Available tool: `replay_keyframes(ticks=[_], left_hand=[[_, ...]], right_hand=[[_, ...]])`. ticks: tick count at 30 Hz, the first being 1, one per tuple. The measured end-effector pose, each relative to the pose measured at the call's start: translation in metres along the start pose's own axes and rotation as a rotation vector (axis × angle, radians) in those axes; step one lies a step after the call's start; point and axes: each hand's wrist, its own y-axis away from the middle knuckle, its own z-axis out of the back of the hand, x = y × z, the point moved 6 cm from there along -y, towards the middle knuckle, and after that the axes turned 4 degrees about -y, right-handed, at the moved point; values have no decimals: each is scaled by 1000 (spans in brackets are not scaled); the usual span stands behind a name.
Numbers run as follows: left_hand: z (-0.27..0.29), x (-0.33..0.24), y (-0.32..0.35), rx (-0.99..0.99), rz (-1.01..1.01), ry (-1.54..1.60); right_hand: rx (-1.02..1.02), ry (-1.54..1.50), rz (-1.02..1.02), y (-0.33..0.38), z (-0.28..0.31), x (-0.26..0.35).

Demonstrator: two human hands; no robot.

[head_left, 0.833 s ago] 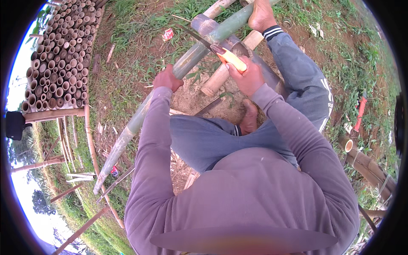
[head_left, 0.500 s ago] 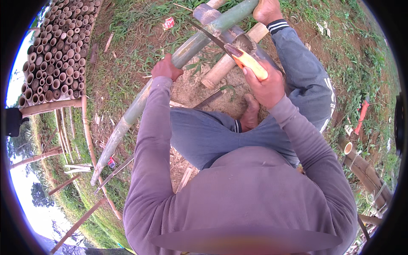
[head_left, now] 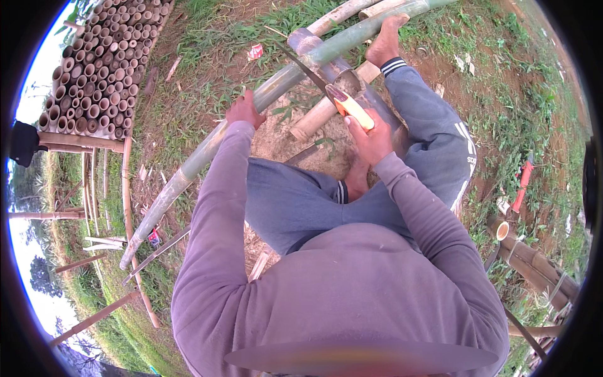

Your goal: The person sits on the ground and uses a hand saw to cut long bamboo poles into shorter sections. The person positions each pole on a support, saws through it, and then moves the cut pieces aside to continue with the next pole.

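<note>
A long green bamboo pole point(head_left: 182, 178) slants from the lower left to the upper right. My left hand point(head_left: 245, 111) is closed round it near its middle. In my right hand point(head_left: 375, 135) is a handsaw point(head_left: 353, 112) with a yellow-orange handle, my fingers wrapped round the grip. Its dark blade crosses the pole to the right of my left hand; how deep the teeth sit cannot be seen. My bare foot point(head_left: 384, 43) presses against the pole farther up. Beneath the pole, thicker bamboo pieces point(head_left: 314, 119) lie crossed as a support.
Sawdust point(head_left: 326, 160) covers the ground between my legs, where a dark flat blade point(head_left: 301, 154) lies. Many cut bamboo tubes point(head_left: 94, 81) are stacked at the upper left, above a bamboo rail. To the right are a red-handled tool point(head_left: 522, 186) and tied bamboo point(head_left: 531, 261).
The whole view has shifted, with the scene lying a little lower and further left. Both hands keep their holds, and the saw still crosses the pole.
</note>
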Motion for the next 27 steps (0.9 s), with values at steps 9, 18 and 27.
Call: replay_keyframes(ticks=[9,18,27], left_hand=[[1,-2,10,201,-16,72],[21,-46,-13,242,-124,141],[27,-100,-20,79,-175,172]], right_hand=[[-92,24,235,12,22,13],[-114,-130,129,0,52,-37],[-76,-65,155,-1,60,-22]])
